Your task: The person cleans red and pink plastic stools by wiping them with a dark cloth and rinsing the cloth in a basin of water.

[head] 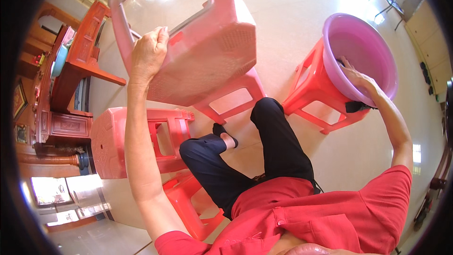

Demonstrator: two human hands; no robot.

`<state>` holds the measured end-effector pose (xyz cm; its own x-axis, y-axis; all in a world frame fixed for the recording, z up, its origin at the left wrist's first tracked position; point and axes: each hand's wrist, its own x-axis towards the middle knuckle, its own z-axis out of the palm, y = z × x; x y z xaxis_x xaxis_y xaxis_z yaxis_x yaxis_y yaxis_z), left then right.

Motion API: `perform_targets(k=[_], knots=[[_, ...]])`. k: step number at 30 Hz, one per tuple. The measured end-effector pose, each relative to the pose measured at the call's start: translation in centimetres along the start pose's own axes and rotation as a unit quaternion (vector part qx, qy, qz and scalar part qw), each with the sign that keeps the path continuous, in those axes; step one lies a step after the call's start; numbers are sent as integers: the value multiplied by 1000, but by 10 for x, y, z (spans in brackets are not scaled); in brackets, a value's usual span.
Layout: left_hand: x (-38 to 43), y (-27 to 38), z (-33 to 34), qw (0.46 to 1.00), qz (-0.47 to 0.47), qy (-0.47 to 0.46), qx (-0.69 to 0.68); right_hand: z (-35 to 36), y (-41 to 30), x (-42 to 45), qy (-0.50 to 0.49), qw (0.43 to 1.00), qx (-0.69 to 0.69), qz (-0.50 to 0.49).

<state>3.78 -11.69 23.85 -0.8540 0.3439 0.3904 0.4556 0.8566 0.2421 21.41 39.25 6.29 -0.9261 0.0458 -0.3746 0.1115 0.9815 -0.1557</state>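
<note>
Tilted before me is a large pink plastic stool [198, 67], its textured seat facing me and its legs pointing away. My left hand [150, 51] is closed around the edge of its side frame. At the right, my right hand [355, 76] reaches into a purple plastic basin [362, 37]; a small dark item shows by its fingers, and whether it is held I cannot tell. The basin rests tilted on a red plastic stool [315, 86]. A dark cloth [355, 106] hangs at the basin's near side, over the stool's edge.
Another pink stool [113, 141] lies on its side at the left, close to a red stool [189, 202] near my left thigh. Carved wooden furniture [79, 56] stands at the far left, with a blue basin [59, 60] on it. The floor [290, 7] is shiny and tiled.
</note>
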Motion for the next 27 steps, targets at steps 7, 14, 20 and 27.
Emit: perform_targets(k=[7, 14, 20, 27], knots=[[-3, 9, -2, 1000, -16, 4, 4, -6, 15, 9, 39, 994, 87, 47], [-6, 9, -5, 1000, -2, 7, 4, -1, 60, 16, 96, 628, 766, 100], [2, -3, -1, 998, 45, 29, -14, 2, 77, 5, 163, 641, 749, 42], [-9, -23, -6, 989, 65, -15, -131, -10, 40, 10, 194, 657, 720, 114]])
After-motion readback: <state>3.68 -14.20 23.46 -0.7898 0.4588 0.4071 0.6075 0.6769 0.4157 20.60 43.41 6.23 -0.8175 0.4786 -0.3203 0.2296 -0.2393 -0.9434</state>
